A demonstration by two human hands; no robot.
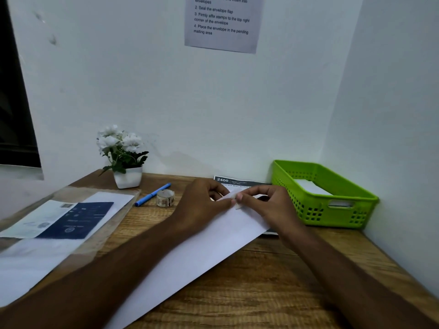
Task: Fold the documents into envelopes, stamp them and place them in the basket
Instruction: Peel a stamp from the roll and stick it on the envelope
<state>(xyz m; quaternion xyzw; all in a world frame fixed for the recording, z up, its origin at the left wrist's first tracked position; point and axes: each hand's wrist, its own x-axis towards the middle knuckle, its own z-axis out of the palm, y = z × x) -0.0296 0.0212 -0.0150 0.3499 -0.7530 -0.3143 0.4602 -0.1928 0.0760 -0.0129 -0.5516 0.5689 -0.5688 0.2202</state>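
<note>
**Forearms cross the desk; fingers meet at the envelope's far corner**

Both forearms come in from the near edge of the wooden desk; between them a white envelope lies flat and slanted, its near end at the lower left and its far end up by the middle of the desk. The left hand is curled over the far end with thumb and forefinger pinching the corner; the right hand pinches that same corner from the other side, fingertips nearly touching those of the left. A small pale scrap sits at the fingertips, possibly a stamp, though the blur there leaves it unsure.

The envelope's far right edge overlaps a printed sheet headed "2400", which reaches back to the wall; just right of the right hand stands the green basket, pushed into the far right corner, with white paper lying inside. Bare wood shows near and right of the envelope, out to the right-hand wall.

To the left, a roll of stamps and a blue pen lie near the left hand but apart from it; a potted white flower stands farther back against the wall. A stack of papers with a dark blue document on top fills the left side, its right edge close to the left forearm.
</note>
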